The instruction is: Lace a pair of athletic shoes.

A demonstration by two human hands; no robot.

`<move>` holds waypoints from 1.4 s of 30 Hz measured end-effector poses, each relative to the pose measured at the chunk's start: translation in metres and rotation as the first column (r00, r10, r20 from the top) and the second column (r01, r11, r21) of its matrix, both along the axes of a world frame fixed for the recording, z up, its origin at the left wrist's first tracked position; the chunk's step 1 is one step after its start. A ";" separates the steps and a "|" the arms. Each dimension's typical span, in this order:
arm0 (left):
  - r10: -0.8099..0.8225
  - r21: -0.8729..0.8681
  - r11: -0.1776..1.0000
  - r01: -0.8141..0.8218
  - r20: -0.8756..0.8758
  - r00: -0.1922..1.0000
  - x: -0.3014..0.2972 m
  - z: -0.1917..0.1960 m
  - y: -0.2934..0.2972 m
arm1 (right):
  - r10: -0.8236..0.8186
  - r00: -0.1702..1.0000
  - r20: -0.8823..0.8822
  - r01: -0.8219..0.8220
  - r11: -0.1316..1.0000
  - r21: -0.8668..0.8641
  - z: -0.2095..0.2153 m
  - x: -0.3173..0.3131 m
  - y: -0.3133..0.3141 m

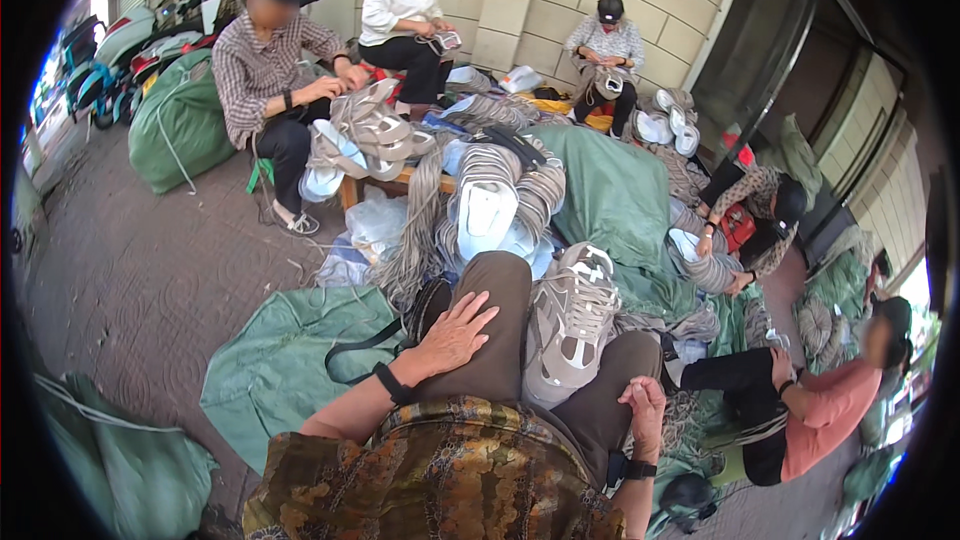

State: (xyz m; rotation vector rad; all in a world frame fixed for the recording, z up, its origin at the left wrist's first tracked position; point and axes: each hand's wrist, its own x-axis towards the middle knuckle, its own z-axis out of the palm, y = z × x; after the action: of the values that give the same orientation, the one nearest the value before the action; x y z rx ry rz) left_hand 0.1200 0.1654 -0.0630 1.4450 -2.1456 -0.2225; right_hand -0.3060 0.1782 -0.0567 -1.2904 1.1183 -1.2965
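Observation:
My left hand (455, 336) lies on my left thigh with its fingers stretched out and holds nothing. Over my right thigh is my right hand (645, 406), its fingers curled and the thumb against them. Whatever may be between those fingers is too small or hidden to make out. A grey-beige laced sneaker (574, 325) stands between my legs, toe toward me, touched by neither hand. Just beyond my left knee, stacks of grey shoe uppers (540, 190) are bundled together, with a pale white-blue piece (487, 215) on the front.
Loose grey laces (418, 230) hang beside a wooden bench (350, 190). A green sheet (290, 360) lies at my left; another green cover (610, 190) drapes the pile ahead. Several co-workers sit around, one in a checked shirt (245, 80), one in a pink top (825, 420) at right.

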 end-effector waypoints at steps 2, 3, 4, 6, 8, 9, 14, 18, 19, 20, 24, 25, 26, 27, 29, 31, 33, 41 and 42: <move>-0.015 -0.002 1.000 0.015 0.018 1.000 -0.002 -0.002 -0.003 | -0.002 0.998 0.059 0.002 1.000 0.002 -0.002 -0.002 0.002; -0.014 0.002 1.000 0.014 0.016 1.000 -0.003 -0.001 -0.002 | -0.005 0.999 0.045 0.006 1.000 -0.005 -0.002 -0.003 0.003; -0.012 0.006 1.000 0.012 0.012 1.000 -0.004 0.000 -0.003 | -0.007 1.000 0.030 0.008 1.000 -0.012 -0.002 -0.003 0.004; -0.021 0.009 1.000 0.021 0.011 1.000 -0.003 0.003 -0.002 | -0.009 0.999 0.046 0.010 1.000 -0.008 -0.002 -0.002 0.004; -0.029 0.011 1.000 0.029 0.007 1.000 -0.004 0.003 -0.002 | -0.010 0.998 0.060 0.011 1.000 -0.004 0.000 -0.002 0.005; -0.023 0.006 1.000 0.023 0.006 1.000 -0.003 0.002 -0.003 | -0.007 0.999 0.048 0.007 1.000 0.002 0.001 -0.002 0.004; -0.014 0.019 1.000 0.013 0.017 1.000 -0.004 0.000 -0.003 | -0.006 0.998 0.065 0.005 1.000 0.007 0.000 -0.002 0.004; -0.008 0.014 1.000 0.008 0.031 0.999 -0.004 -0.001 -0.004 | -0.004 0.999 0.054 0.003 1.000 0.009 0.002 -0.002 0.004; -0.012 -0.003 1.000 0.012 0.023 1.000 -0.004 -0.002 -0.005 | 0.002 0.998 0.055 -0.002 1.000 0.015 0.003 -0.002 0.004; -0.018 -0.001 1.000 0.018 0.024 1.000 -0.004 -0.003 -0.006 | -0.005 0.998 0.057 0.004 1.000 0.016 0.004 -0.001 0.004; -0.017 -0.031 0.999 0.018 0.024 1.000 -0.005 -0.004 -0.008 | -0.017 0.999 0.042 0.016 0.999 0.040 0.005 -0.001 0.002; -0.015 -0.040 0.999 0.016 0.024 1.000 -0.005 -0.004 -0.008 | -0.017 0.999 0.043 0.015 0.999 0.044 0.005 -0.001 0.002; -0.018 -0.040 0.999 0.019 0.024 1.000 -0.005 -0.004 -0.008 | -0.020 0.999 0.043 0.018 0.999 0.044 0.005 -0.001 0.002; -0.016 -0.046 0.999 0.017 0.027 0.999 -0.005 -0.004 -0.007 | -0.017 0.999 0.051 0.015 0.999 0.042 0.005 -0.001 0.003; -0.016 -0.055 0.998 0.017 0.031 0.999 -0.005 -0.003 -0.007 | -0.016 0.998 0.060 0.013 0.999 0.037 0.005 -0.001 0.003; -0.010 -0.048 0.999 0.012 0.032 0.999 -0.005 -0.003 -0.006 | -0.023 0.998 0.066 0.020 0.999 0.046 0.006 0.000 0.004; -0.012 -0.046 0.999 0.014 0.032 0.999 -0.005 -0.004 -0.006 | -0.015 0.998 0.061 0.012 0.999 0.048 0.006 0.000 0.004; -0.028 -0.005 1.000 0.028 0.017 0.999 -0.007 0.001 -0.006 | -0.015 0.997 0.079 0.010 0.998 0.059 0.005 -0.001 0.003; -0.026 -0.001 1.000 0.026 0.018 1.000 -0.007 0.002 -0.006 | -0.008 0.997 0.080 0.003 0.999 0.051 0.005 -0.001 0.002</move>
State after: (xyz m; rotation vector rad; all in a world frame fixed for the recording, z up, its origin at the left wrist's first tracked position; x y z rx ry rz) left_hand 0.1130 0.1595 -0.0614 1.4239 -2.1793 -0.2188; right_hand -0.3069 0.1806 -0.0518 -1.1878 1.0923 -1.3044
